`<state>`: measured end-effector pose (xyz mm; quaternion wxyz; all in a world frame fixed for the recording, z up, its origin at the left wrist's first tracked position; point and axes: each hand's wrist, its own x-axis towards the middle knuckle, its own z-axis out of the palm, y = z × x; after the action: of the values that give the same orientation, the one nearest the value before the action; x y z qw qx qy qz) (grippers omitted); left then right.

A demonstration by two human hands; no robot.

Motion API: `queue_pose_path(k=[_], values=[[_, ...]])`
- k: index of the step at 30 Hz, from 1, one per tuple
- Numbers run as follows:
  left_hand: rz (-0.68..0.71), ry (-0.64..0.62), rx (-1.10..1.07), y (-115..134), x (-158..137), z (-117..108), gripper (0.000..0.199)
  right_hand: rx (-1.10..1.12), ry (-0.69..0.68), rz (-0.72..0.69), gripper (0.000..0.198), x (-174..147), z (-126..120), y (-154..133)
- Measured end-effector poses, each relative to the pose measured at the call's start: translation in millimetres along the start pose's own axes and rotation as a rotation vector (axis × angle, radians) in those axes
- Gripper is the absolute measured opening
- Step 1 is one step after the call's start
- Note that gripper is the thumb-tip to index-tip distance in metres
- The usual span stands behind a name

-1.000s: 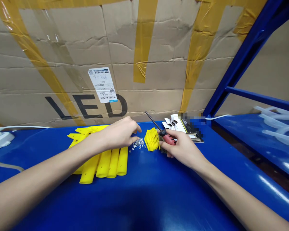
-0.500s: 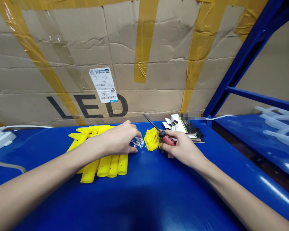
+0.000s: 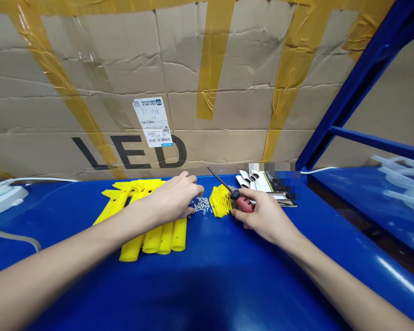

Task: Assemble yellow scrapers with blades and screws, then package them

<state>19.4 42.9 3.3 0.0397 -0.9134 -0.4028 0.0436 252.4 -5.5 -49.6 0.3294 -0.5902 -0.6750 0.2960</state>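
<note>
A large cardboard box (image 3: 186,87) stands behind your blue counter (image 3: 207,280). On the counter lie yellow tubes (image 3: 152,241), partly hidden by your left arm. Of your 2 hands, the left hand (image 3: 174,198) has its thumb and forefinger apart, with nothing visible between them; the right hand (image 3: 264,216) has its fingers wrapped around a red screwdriver (image 3: 235,195), its tip in the air. Yellow plates (image 3: 220,201) are beside it. Small metal pieces (image 3: 202,206) lie near your left fingers. I judge that much is left, because these parts are loose; what is finished, I cannot tell.
</note>
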Motion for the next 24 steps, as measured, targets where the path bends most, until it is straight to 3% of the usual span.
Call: queue_pose_path(k=[4, 7, 10, 13, 15, 19, 24], values=[[-0.020, 0.030, -0.082, -9, -10, -6, 0.022, -0.025, 0.052, -0.037, 0.019, 0, -1, 0], [-0.006, 0.023, -0.114, -11, -25, -8, 0.026, -0.022, 0.119, -0.054, 0.037, -4, -4, -8], [-0.015, 0.022, -0.135, -11, -43, -9, 0.032, 0.035, -0.004, -0.104, 0.046, -10, -13, -18], [-0.035, 0.033, -0.149, -12, -58, -11, 0.052, 0.102, -0.182, -0.149, 0.031, -13, -28, -23], [-0.046, 0.022, -0.158, -14, -65, -12, 0.064, 0.060, -0.170, -0.145, 0.024, -13, -40, -24], [-0.066, -0.010, -0.175, -18, -71, -10, 0.077, -0.018, -0.171, -0.126, 0.030, -13, -54, -23], [-0.057, -0.032, -0.173, -21, -70, -8, 0.078, -0.029, -0.156, -0.084, 0.031, -11, -42, -24]])
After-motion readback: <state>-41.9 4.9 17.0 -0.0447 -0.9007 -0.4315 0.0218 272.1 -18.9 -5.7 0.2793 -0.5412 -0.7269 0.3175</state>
